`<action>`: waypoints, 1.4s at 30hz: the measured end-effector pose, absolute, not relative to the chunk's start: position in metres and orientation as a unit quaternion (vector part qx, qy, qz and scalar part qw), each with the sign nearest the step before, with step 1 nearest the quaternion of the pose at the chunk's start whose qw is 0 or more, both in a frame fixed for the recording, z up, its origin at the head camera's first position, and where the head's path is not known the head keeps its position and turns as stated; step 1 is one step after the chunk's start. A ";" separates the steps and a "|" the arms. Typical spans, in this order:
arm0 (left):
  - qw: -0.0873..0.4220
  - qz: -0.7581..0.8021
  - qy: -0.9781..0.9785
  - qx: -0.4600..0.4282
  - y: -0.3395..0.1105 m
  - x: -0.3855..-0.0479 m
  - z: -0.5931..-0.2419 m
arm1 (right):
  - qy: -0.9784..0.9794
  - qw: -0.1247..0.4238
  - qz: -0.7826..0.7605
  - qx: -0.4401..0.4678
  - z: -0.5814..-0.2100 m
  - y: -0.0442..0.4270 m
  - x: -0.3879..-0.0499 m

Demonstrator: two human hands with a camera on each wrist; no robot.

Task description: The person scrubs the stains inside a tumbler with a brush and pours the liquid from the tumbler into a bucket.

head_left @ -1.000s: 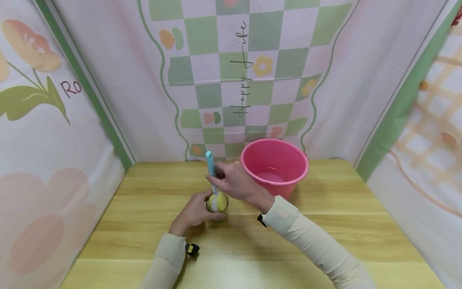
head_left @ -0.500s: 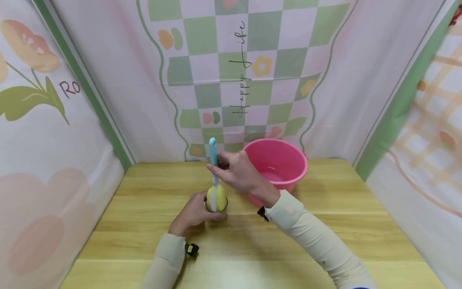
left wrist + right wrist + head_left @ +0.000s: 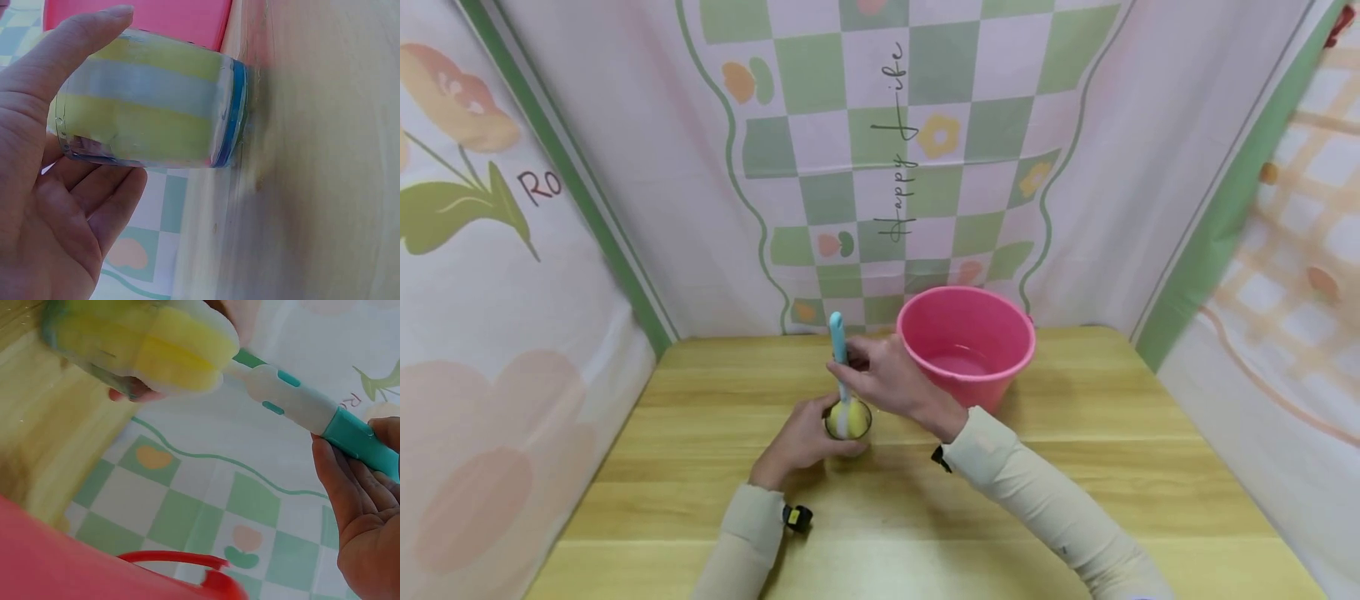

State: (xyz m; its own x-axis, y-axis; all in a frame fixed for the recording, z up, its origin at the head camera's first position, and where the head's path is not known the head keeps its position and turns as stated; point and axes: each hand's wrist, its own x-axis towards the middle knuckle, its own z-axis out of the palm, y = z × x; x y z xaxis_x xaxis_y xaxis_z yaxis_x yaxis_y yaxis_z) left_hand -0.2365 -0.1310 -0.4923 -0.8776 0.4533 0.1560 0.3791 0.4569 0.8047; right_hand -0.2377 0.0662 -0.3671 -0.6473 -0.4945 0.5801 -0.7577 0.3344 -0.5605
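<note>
1. You have two hands at work, both over the one wooden table (image 3: 880,533), each coming out of a pale rolled sleeve, two sleeves in all.
2. Your left hand (image 3: 801,435) grips one clear glass (image 3: 147,103), the thumb along one side and the other fingers curled round the opposite side.
3. That single glass stands upright near the middle of the table, mouth up, with one blue band round its base, which the left wrist view shows down at the table top.
4. Your right hand (image 3: 891,379) pinches one brush (image 3: 838,337) by the turquoise part of its handle, thumb on one side and fingers on the other.
5. The brush is nearly upright above the glass; its one sponge head (image 3: 850,419), yellow with a white stripe, is inside the glass, its top showing at the mouth.
6. You have one pink bucket (image 3: 981,393) on the table, just beyond your right hand and apart from the glass; the right wrist view shows one red handle (image 3: 175,556) at its side.
7. Two small black devices (image 3: 797,518) sit at your wrists, one at each.
8. Behind the table hangs one green-and-white checked cloth (image 3: 880,192) with "Happy Life" written up it.
</note>
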 end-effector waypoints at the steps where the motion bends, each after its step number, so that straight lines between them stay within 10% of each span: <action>1: 0.039 0.460 0.853 0.244 -0.131 -0.236 -0.493 | -0.802 0.156 0.427 0.388 -0.364 0.066 -0.238; 42: 0.052 0.472 0.848 0.235 -0.133 -0.236 -0.492 | -0.786 0.155 0.460 0.382 -0.376 0.059 -0.237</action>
State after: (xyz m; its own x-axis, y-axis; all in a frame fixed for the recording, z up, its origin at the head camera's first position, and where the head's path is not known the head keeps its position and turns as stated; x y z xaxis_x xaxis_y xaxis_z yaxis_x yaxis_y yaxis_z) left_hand -0.2365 -0.1327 -0.4923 -0.8846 0.4469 0.1336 0.3494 0.4452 0.8245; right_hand -0.2372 0.0592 -0.3761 -0.6595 -0.4583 0.5958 -0.7439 0.2844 -0.6047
